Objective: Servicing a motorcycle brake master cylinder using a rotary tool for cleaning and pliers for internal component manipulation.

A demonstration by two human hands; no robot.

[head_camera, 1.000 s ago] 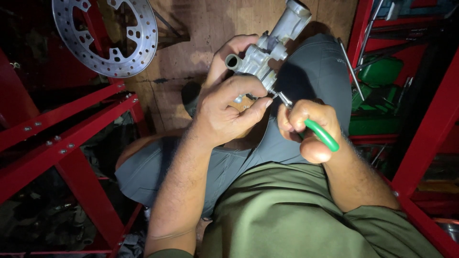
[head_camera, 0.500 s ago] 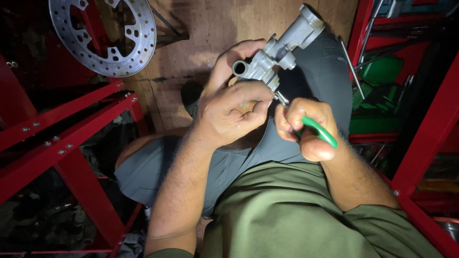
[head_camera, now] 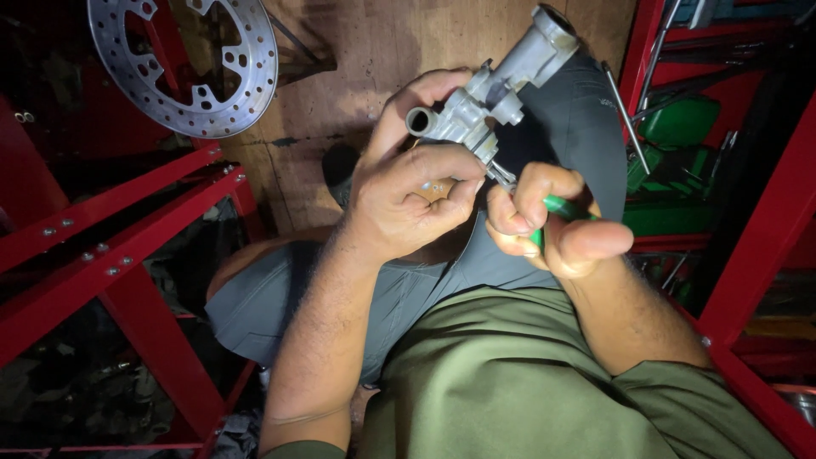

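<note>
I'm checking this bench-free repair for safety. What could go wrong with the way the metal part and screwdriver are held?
1. The left hand holds the metal part in the air over the lap, unsupported; it may twist or drop.
2. The screwdriver in the right hand works right beside the left fingers; a slip could jab them.

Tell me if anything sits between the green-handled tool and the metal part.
Nothing visible does. The right hand holds the green-handled tool with its shaft tip right at the metal part, which the left hand grips from below.
</note>
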